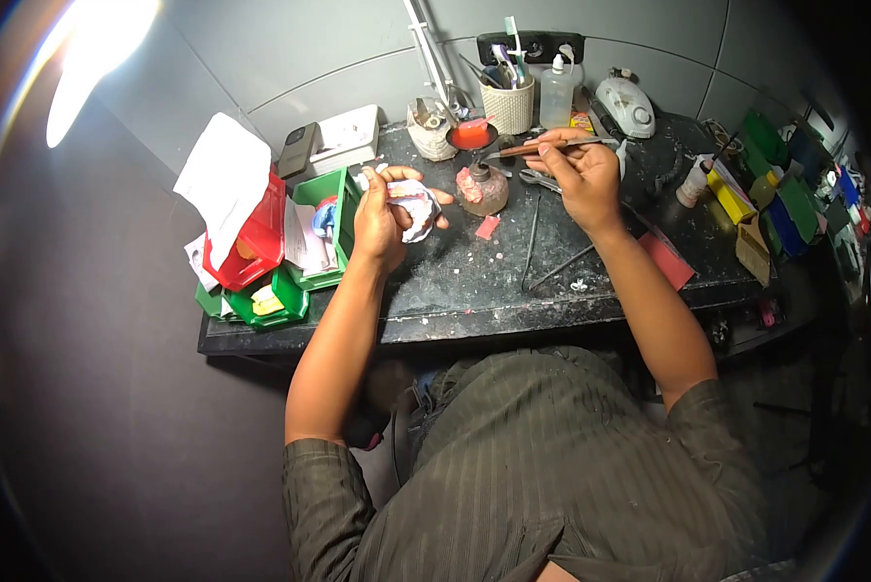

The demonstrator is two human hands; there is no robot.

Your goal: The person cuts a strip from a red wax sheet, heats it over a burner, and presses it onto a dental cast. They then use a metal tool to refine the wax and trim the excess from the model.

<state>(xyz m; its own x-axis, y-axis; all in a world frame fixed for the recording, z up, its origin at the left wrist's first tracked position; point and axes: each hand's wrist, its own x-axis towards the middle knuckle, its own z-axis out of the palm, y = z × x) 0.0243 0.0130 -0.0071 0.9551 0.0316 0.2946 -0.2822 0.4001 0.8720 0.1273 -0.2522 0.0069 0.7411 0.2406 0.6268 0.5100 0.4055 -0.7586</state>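
My left hand holds a white plaster dental cast with pinkish patches, thumb and fingers around its edges. In my right hand is a wax knife with a brown wooden handle, pinched between thumb and fingers. Its blade points left, just above the wick of a spirit burner smeared with pink wax. Right behind the burner sits a small dark pan of red wax. A metal hand tool lies under my right hand, and a pink wax scrap lies before the burner.
Red and green bins are stacked at the left with papers. Behind stand a phone, a white tray, a cup of toothbrushes, a squeeze bottle and a white device. Thin metal rods lie in front.
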